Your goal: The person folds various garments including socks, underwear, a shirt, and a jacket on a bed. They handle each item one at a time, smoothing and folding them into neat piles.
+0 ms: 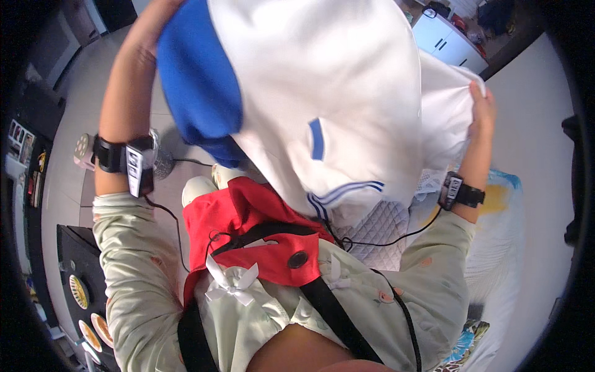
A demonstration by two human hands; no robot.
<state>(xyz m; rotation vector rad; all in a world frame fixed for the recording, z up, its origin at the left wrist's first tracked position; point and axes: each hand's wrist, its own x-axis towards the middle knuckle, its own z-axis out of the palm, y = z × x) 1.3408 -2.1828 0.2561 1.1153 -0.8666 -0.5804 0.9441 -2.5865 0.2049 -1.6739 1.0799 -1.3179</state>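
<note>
A white jacket [325, 83] with a blue section [200, 79], likely a sleeve, is spread in the air before me. It has a blue pocket trim [317, 139] and a hem band with dark blue stripes [346, 193]. My right hand [482, 109] pinches a white part of it at the right, pulling the cloth taut. At the upper left, my left hand [162, 16] is against the blue side and holds the jacket up; its fingers are hidden by the cloth and the picture's top edge.
Below the jacket is a quilted grey cover [379, 232], beside a patterned bedsheet [492, 251]. A mesh bin [163, 160] and a pink object [84, 151] stand on the tiled floor at left. Cables run from my wrist-strapped devices [139, 167]. A white cabinet [441, 39] stands behind.
</note>
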